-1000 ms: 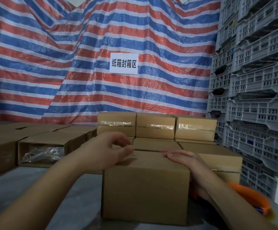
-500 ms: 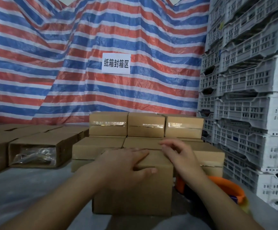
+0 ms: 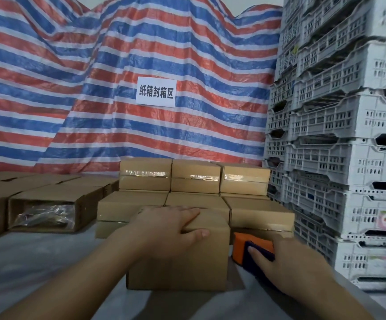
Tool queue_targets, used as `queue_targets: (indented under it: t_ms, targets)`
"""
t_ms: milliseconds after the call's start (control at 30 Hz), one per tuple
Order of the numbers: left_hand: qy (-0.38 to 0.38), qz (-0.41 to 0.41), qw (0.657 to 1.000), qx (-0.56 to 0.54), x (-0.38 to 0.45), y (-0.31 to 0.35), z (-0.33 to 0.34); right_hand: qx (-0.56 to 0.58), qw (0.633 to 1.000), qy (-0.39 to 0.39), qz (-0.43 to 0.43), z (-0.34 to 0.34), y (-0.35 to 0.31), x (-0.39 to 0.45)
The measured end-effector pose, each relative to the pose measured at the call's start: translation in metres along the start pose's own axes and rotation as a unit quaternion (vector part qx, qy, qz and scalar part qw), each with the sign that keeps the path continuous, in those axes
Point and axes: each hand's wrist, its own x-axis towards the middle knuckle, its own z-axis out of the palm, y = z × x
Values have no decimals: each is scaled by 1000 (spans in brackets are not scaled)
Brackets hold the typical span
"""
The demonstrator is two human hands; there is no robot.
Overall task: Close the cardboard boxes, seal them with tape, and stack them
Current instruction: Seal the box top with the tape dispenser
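Note:
A closed brown cardboard box stands on the grey surface right in front of me. My left hand lies flat on its top, fingers straight, thumb over the front edge. To the box's right, my right hand holds an orange and dark blue tape dispenser, thumb on its near side. Taped boxes sit stacked in two layers just behind.
An open box with clear plastic inside lies on its side at the left, among more boxes. White plastic crates tower at the right. A striped tarp with a white sign hangs behind.
My right hand left the box top and dropped to the right onto the tape dispenser. My left hand flattened on the box top. The view shifted slightly.

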Motion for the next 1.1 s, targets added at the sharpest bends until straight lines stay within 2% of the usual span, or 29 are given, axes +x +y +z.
queue_targets:
  t_ms: [233, 433, 533, 600, 667, 767, 867, 933, 1033, 1100]
  targets:
    - [-5, -1, 1000, 5, 1, 0, 0, -8, 1000, -11, -10, 8, 1, -7]
    - [-9, -16, 998, -59, 1, 0, -3, -27, 999, 37, 11, 12, 2, -2]
    - [-32, -35, 990, -134, 2, 0, -9, 74, 992, 80, 66, -6, 2, 10]
    - [-48, -56, 976, -203, 3, 0, -14, 229, 962, 121, 84, -31, -3, 25]
    - [-50, -69, 963, -257, 1, -1, -20, 403, 902, 130, 85, -57, -15, 44]
    - [-32, -62, 943, -324, -4, -5, -32, 591, 803, 35, 67, -86, -44, 70]
    - [-27, -70, 915, -396, -9, -10, -41, 683, 729, -47, 14, -94, -75, 90]
    - [-19, -89, 876, -473, -11, -14, -42, 718, 689, -95, 0, -96, -92, 98]
    - [23, -120, 788, -604, -10, -20, -40, 727, 670, -148, -24, -92, -108, 101]
    - [47, -133, 732, -667, -8, -25, -38, 709, 685, -161, -45, -85, -110, 100]
